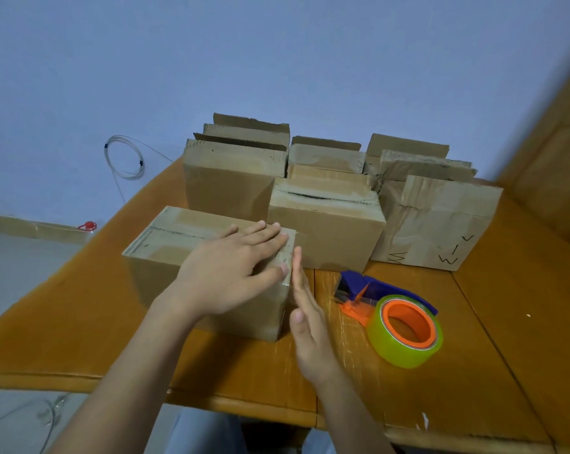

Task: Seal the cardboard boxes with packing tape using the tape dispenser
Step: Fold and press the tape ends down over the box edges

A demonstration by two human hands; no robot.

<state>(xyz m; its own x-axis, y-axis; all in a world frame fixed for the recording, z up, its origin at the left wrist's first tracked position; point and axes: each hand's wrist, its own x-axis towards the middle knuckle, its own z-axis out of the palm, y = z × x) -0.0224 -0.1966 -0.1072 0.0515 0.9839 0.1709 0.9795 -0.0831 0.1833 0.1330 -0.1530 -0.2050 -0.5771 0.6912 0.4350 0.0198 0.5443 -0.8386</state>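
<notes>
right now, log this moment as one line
left hand: flat on near box top | right hand: open beside its right end | tape dispenser: on table, unheld | phase: likely smoothing tape

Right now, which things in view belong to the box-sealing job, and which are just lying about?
For the job: near brown cardboard box, under left hand, beside right hand; blue-and-orange tape dispenser with yellow-green tape roll; brown cardboard boxes behind.
Lying about: coiled clear cable by the wall; small red object; flat cardboard piece at left.
</notes>
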